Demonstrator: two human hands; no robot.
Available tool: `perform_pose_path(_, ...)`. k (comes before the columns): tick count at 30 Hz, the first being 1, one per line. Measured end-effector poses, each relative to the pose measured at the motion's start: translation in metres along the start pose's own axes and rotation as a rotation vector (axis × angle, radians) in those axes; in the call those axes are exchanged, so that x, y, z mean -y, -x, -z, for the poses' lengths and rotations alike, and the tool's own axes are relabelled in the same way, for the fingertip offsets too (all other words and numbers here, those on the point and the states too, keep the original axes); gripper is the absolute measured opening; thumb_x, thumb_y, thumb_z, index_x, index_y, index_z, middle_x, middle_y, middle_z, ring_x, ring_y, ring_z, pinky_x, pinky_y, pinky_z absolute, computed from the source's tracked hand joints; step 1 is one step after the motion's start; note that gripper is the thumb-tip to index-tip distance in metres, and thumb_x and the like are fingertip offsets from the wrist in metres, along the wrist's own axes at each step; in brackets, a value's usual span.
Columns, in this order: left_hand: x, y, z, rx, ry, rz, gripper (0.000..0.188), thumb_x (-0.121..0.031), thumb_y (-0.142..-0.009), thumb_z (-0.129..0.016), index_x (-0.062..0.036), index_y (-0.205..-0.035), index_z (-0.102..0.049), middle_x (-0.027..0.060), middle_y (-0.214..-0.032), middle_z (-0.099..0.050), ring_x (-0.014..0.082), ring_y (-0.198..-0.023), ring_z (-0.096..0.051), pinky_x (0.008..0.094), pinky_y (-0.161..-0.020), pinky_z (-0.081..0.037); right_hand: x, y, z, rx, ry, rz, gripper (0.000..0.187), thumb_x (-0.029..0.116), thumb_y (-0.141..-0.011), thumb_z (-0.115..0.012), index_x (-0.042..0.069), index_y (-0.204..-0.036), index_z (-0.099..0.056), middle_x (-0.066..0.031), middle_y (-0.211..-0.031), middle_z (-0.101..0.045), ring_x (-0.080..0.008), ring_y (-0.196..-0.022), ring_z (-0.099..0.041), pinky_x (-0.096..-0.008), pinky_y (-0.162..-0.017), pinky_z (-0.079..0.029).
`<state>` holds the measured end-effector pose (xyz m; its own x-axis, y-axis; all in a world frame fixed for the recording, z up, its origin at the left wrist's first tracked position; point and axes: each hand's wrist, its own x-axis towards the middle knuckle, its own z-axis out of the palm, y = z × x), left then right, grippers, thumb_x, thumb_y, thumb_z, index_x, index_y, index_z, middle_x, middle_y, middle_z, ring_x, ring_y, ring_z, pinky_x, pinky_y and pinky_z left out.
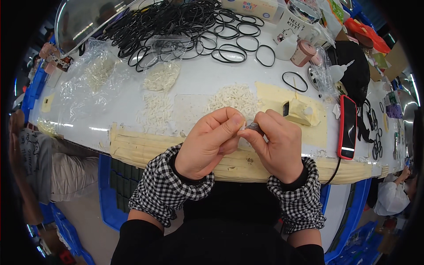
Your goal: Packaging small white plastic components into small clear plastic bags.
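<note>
- My left hand (211,143) is pinched, thumb and index finger closed on a small white piece (243,126) whose tip shows between the fingertips.
- My right hand (279,143) is clamped on a dark grey piece (255,127), mostly hidden by my fingers; the two pieces meet or nearly meet, I cannot tell which.
- Both pieces are above the near edge of the worktop (198,75), which is bound with cream tape (141,145).
- Just beyond my hands lies a heap of short white sticks (232,96); to its left is a looser scatter of white sticks (154,112).
- Behind that scatter sits a clear bag of white pieces (162,76), with a larger crumpled clear bag (99,73) farther left.
- Black loops (163,22) are tangled across the far side.
- Right of the heap, a block wrapped in yellow (302,111) rests on a yellow sheet, near a red-cased phone (347,127).
- Coloured lettering marks a pale box (254,6) at the back; black capitals and a cartoon drawing decorate a white cup (291,27) beside it.
- At far left, dark lettering runs over a co-worker's grey garment (33,152).
</note>
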<state>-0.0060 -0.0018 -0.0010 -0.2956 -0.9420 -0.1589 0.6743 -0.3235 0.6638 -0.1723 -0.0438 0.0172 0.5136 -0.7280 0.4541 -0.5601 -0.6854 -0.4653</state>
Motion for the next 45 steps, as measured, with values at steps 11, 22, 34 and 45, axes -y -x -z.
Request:
perform_pose_path(11, 0.001, 0.0, 0.002, 0.019, 0.011, -0.009, 0.014, -0.019, -0.099, -0.05, -0.006, -0.096, -0.054, -0.0077, -0.066, -0.042, 0.0015, -0.051, -0.028, 0.0183, -0.047, -0.022, 0.001, -0.001, 0.0, -0.004, 0.012, -0.001, 0.038, 0.04, -0.078, -0.071, 0.009, -0.067, -0.052, -0.0026, -0.058, -0.046, -0.0191, -0.048, -0.049, -0.0306, -0.043, -0.038)
perform_pose_path(22, -0.003, -0.001, 0.002, -0.177, 0.251, -0.079, 0.018, -0.022, -0.099, -0.04, -0.0082, -0.09, -0.048, -0.0009, -0.073, -0.046, 0.0082, -0.058, -0.036, 0.0226, -0.055, -0.03, -0.004, 0.0, 0.002, -0.079, -0.211, -0.18, 0.02, 0.016, -0.081, -0.07, 0.003, -0.083, -0.056, -0.0085, -0.072, -0.055, -0.0234, -0.062, -0.058, -0.0302, -0.054, -0.046)
perform_pose_path(34, -0.001, -0.004, 0.005, -0.21, 0.362, -0.178, 0.015, -0.018, -0.098, -0.036, -0.0076, -0.094, -0.047, 0.0012, -0.077, -0.042, 0.0089, -0.059, -0.036, 0.0209, -0.053, -0.031, -0.007, 0.0, -0.015, 0.061, 0.064, -0.134, 0.014, 0.007, -0.076, -0.066, 0.006, -0.086, -0.056, -0.008, -0.08, -0.054, -0.0279, -0.064, -0.059, -0.0363, -0.055, -0.047)
perform_pose_path(45, -0.001, -0.005, 0.003, -0.235, 0.236, -0.166, 0.016, -0.02, -0.1, -0.044, -0.0056, -0.1, -0.051, -0.0019, -0.076, -0.044, 0.0051, -0.057, -0.035, 0.019, -0.051, -0.029, -0.005, 0.001, -0.016, 0.142, 0.209, -0.114, 0.012, 0.007, -0.077, -0.061, 0.006, -0.087, -0.054, -0.0094, -0.083, -0.054, -0.0296, -0.063, -0.058, -0.0374, -0.055, -0.047)
